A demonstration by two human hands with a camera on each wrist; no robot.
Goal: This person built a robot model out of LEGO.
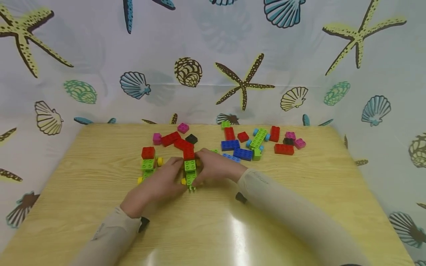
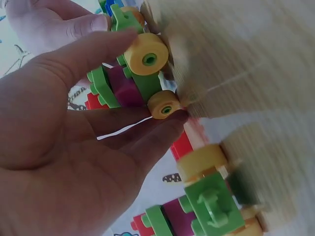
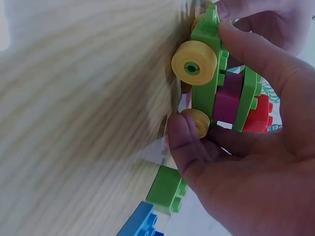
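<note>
Both hands are at a toy car (image 1: 190, 177), built of toy bricks on a green wheeled base with yellow wheels. In the left wrist view a purple brick (image 2: 124, 86) sits on the base, with green and red bricks above it. My left hand (image 1: 159, 183) holds the car's left side, thumb by the larger front wheel (image 2: 146, 54) and fingertips at the smaller rear wheel (image 2: 163, 104). From the right side my right hand (image 1: 214, 166) grips it, thumb near the green front end (image 3: 206, 32) and fingers around the rear wheel (image 3: 198, 121).
A similar brick car (image 1: 148, 165) stands to the left. Behind the held car lie red bricks (image 1: 171, 138), a black brick (image 1: 191, 139) and pink bricks (image 1: 183, 128). Blue bricks (image 1: 230, 145) and a green base with blue wheels (image 1: 259, 138) lie to the right. A patterned cloth (image 1: 199, 44) hangs behind the table.
</note>
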